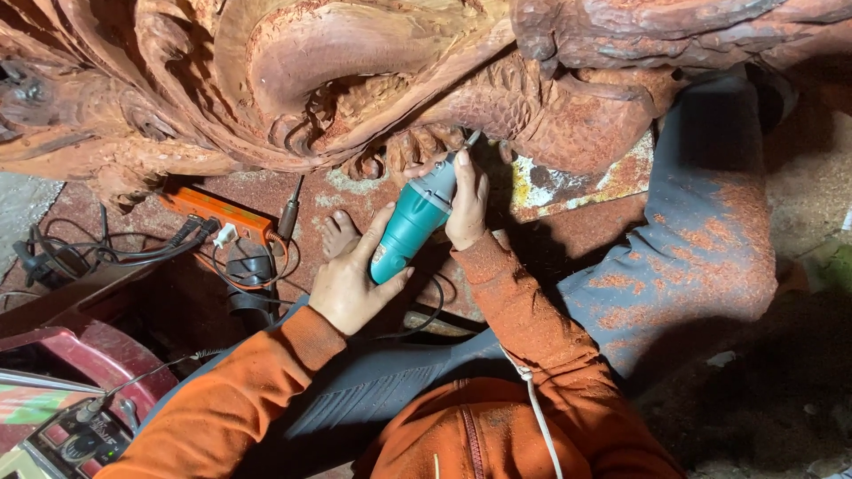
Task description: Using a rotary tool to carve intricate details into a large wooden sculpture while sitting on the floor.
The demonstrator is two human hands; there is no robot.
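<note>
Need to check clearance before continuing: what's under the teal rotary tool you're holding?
Under the teal rotary tool show a bare foot, dust-covered reddish floor and the tool's black cord. The left hand and right hand cover the rest.

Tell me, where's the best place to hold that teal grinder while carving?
Probably as shown: the left hand wraps the thick rear of the teal grinder from below-left, and the right hand pinches the narrow grey nose from the right. The body tapers toward the bit, which points up at the wood carving.
</note>
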